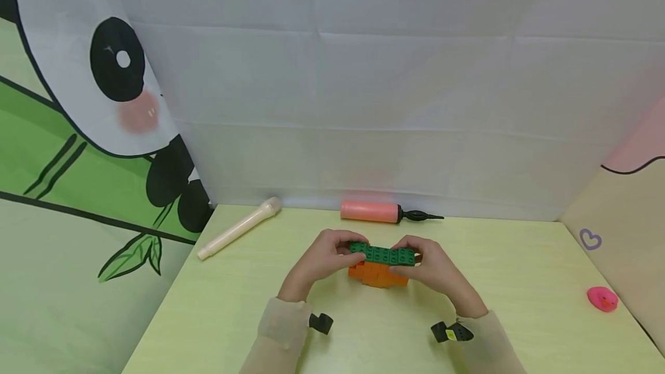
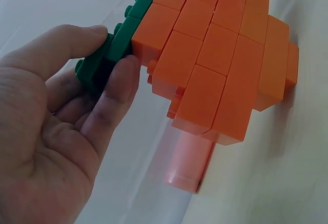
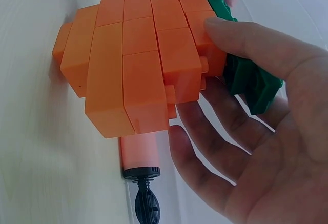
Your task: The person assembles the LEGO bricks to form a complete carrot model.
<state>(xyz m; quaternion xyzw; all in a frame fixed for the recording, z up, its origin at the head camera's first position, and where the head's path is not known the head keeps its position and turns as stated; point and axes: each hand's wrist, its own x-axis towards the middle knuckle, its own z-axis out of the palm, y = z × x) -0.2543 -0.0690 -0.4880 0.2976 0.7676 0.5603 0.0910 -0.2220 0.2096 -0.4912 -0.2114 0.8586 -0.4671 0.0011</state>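
An orange toy-brick build (image 1: 377, 276) with stepped, tapering sides stands on the table, topped by a row of green toy bricks (image 1: 384, 255). My left hand (image 1: 328, 254) pinches the left end of the green row between thumb and fingers. In the left wrist view, that end of the green bricks (image 2: 97, 62) sticks out past the orange side. On the other side, my right hand (image 1: 433, 267) holds the right end. Its thumb lies along the upper orange brick by the green row in the right wrist view, with fingers (image 3: 200, 137) reaching behind the build.
Behind the build lies a pink hand pump (image 1: 370, 211) with a black end. A cream tube (image 1: 240, 228) lies at the back left, and a pink rubber duck (image 1: 602, 299) sits near the right edge. A white printed cloth (image 1: 363, 85) hangs behind the table.
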